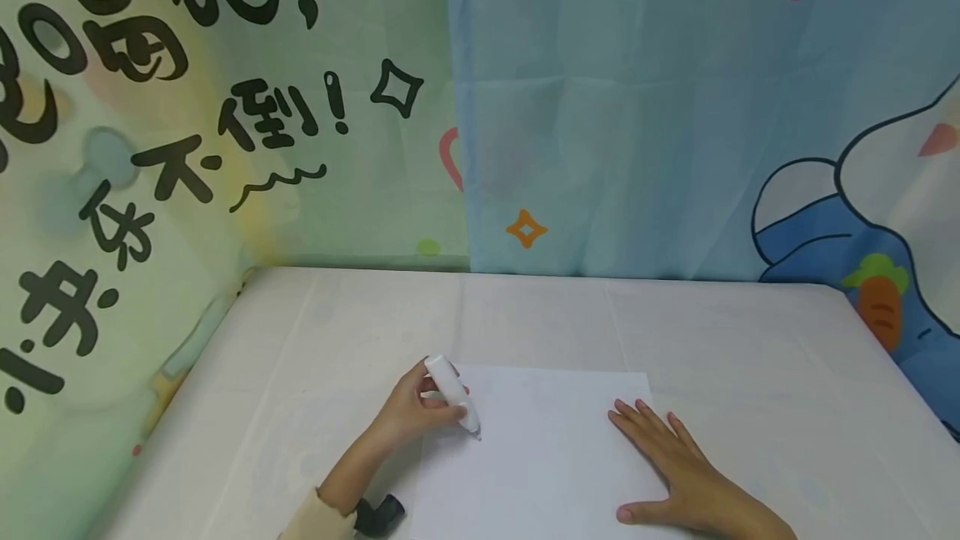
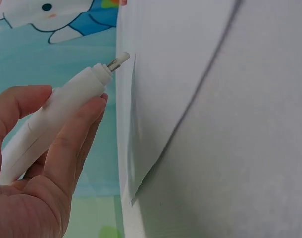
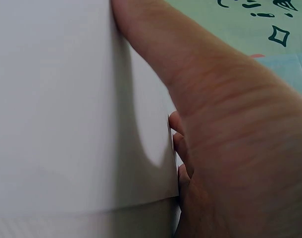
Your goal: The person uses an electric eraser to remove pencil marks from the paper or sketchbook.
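Note:
A white electric eraser (image 1: pixel 448 386) is pinched between the thumb and fingers of my left hand (image 1: pixel 408 411). Its tip points down at the left part of a white paper sheet (image 1: pixel 547 448); whether it touches cannot be told. In the left wrist view the eraser (image 2: pixel 67 111) shows a metal collet with a small pale tip. My right hand (image 1: pixel 675 473) lies spread on the right edge of the sheet, thumb apart from the fingers. The right wrist view shows the thumb on the paper (image 3: pixel 52 124), with the other fingers partly hidden.
A white cloth (image 1: pixel 337 323) covers the table under the paper. Beside the left sleeve is a black object (image 1: pixel 380 515), partly cut off by the frame. Printed curtains, green (image 1: pixel 360 215) and blue (image 1: pixel 645 148), hang behind the table's far edge.

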The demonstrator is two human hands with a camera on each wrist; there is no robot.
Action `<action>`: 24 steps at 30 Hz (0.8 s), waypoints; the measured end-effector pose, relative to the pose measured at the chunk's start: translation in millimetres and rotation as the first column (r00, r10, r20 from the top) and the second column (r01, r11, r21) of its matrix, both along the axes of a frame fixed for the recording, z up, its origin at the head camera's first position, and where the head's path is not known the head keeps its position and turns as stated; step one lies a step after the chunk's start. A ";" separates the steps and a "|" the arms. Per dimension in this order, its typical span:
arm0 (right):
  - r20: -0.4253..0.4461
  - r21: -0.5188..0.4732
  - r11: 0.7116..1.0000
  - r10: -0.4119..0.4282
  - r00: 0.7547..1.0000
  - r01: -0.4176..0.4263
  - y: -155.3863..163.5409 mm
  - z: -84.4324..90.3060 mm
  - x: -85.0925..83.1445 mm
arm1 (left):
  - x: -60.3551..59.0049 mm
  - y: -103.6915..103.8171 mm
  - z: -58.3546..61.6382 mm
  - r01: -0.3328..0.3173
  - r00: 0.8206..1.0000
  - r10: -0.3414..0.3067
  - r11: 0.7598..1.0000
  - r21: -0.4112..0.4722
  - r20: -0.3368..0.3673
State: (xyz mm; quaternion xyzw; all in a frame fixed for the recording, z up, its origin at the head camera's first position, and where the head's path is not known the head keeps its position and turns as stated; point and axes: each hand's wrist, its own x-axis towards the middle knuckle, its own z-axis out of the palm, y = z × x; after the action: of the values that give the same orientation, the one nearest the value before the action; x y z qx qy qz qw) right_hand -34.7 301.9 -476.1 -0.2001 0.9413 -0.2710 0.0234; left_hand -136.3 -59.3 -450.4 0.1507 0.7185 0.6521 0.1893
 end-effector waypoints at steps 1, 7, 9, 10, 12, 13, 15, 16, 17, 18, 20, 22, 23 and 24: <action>-0.018 0.005 1.000 0.008 1.000 -0.008 0.3 -0.5 -0.3 | 0.7 -0.5 0.4 -0.015 1.000 0.015 1.000 -0.010 -0.001; -0.067 0.026 0.999 0.033 0.997 -0.031 0.8 -0.9 -0.5 | 2.0 -1.6 -0.4 -0.036 0.999 0.035 0.999 -0.023 -0.018; -0.061 0.023 0.999 0.030 0.998 -0.029 0.9 -0.1 -0.3 | 1.8 -1.9 -1.3 -0.034 0.999 0.033 0.999 -0.006 -0.025; -0.050 0.022 0.999 0.026 0.998 -0.025 1.1 0.4 -0.2 | 1.5 -1.7 -1.3 -0.031 0.999 0.031 1.000 0.005 -0.025; -0.036 0.022 1.000 0.016 0.999 -0.015 1.5 1.1 -0.4 | 1.1 -1.1 -1.1 -0.033 0.999 0.033 0.999 0.019 -0.021; -0.032 0.020 1.000 0.013 0.999 -0.012 1.7 1.4 -0.4 | 0.8 -0.8 -1.1 -0.034 0.999 0.034 0.999 0.023 -0.016; -0.033 0.024 1.000 0.008 0.999 -0.007 1.9 1.7 -0.4 | 0.3 -0.2 -1.1 -0.036 0.999 0.036 0.999 0.025 -0.005; -0.042 0.028 1.000 0.010 0.999 -0.009 1.9 1.8 -0.4 | 0.0 -0.1 -1.5 -0.039 0.999 0.039 0.999 0.023 -0.001; -0.052 0.029 0.999 0.014 0.999 -0.013 2.1 1.5 -0.3 | -0.1 -0.1 -1.7 -0.042 0.999 0.042 0.999 0.018 0.000; -0.063 0.029 0.999 0.020 0.998 -0.018 2.3 1.2 0.0 | -0.1 -0.1 -2.0 -0.045 0.999 0.045 0.999 0.010 -0.001; -0.062 0.026 0.999 0.025 0.998 -0.024 2.1 1.0 0.3 | 0.4 -0.4 -2.2 -0.058 0.998 0.058 0.998 -0.009 -0.010; -0.050 0.012 0.999 0.031 0.998 -0.031 1.7 0.9 0.8 | 1.5 -0.9 -1.4 -0.074 0.997 0.073 0.997 -0.023 -0.026; -0.023 0.007 1.000 0.024 0.999 -0.024 1.3 1.1 1.0 | 2.2 -1.1 -0.7 -0.079 0.996 0.078 0.996 -0.030 -0.037; -0.002 0.004 1.000 0.016 1.000 -0.016 0.7 1.6 1.1 | 3.0 -1.3 -0.2 -0.084 0.995 0.082 0.996 -0.037 -0.050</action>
State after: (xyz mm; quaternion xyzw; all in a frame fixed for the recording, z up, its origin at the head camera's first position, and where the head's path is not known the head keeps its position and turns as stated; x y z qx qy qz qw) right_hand -33.6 302.6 -474.5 -0.2078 0.9403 -0.2686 0.0252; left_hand -133.4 -60.6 -450.6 0.1328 0.7411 0.6414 0.1475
